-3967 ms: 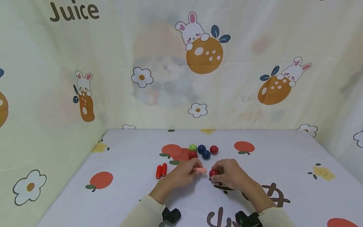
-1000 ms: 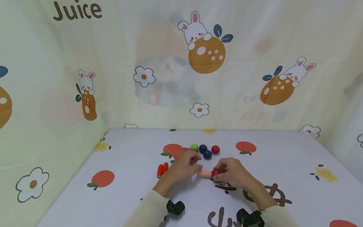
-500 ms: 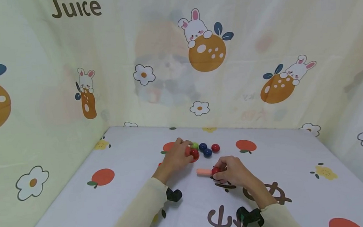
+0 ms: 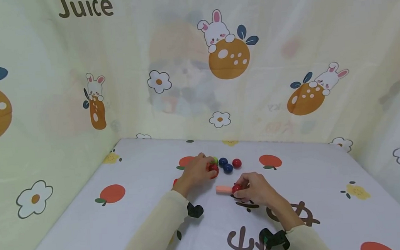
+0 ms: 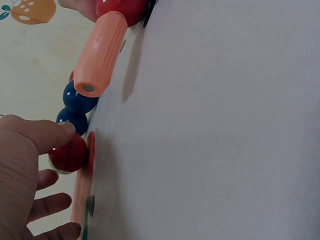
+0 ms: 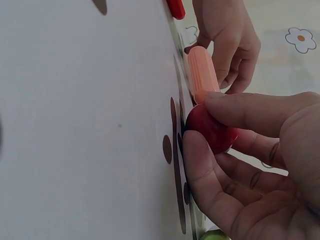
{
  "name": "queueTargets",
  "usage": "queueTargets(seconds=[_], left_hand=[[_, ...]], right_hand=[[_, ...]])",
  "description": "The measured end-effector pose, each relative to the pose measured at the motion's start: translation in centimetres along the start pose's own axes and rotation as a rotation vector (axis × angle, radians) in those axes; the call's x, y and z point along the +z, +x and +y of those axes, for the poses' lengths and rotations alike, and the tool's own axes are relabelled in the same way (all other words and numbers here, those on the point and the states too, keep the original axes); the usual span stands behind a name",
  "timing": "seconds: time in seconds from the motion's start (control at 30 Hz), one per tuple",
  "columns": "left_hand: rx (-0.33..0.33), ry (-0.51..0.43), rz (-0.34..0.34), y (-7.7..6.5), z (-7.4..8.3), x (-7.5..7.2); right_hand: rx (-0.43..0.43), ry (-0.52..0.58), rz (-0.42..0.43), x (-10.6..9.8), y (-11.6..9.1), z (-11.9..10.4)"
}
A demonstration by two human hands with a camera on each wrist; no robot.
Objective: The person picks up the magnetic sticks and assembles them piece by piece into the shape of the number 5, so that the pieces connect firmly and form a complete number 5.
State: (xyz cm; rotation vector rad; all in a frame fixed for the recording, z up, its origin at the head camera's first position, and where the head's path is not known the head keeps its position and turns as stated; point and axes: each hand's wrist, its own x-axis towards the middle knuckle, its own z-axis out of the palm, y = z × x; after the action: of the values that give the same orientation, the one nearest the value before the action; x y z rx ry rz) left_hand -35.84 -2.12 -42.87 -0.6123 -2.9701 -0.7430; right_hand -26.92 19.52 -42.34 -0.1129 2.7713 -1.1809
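On the patterned cloth my right hand pinches a red ball between thumb and fingers. One end of a pink ridged rod meets that ball, and the rod points left. The rod's free end shows a small grey disc in the left wrist view. Farther back, my left hand has its thumb and index finger around a second red ball; its other fingers are spread. A green ball sits just behind that one, partly hidden by the fingers.
Two dark blue balls and another red ball lie right of the left hand. A red rod peeks out behind the left wrist. A printed curtain rises behind the table.
The left hand let go of the pink rod, now set against the right hand's red ball. It moved back and left to another red ball. The right hand stays nearly still.
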Motion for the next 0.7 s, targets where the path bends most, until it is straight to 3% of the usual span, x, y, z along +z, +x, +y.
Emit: queueTargets(seconds=[0.17,0.7], left_hand=[[-0.007,0.010,-0.005,-0.20,0.31,0.25],[0.027,-0.097,-0.036,-0.76,0.45,0.30]], right_hand=[[-0.007,0.010,0.004,0.11,-0.11,-0.07],[-0.025,0.026,0.001,-0.15,-0.59,-0.25]])
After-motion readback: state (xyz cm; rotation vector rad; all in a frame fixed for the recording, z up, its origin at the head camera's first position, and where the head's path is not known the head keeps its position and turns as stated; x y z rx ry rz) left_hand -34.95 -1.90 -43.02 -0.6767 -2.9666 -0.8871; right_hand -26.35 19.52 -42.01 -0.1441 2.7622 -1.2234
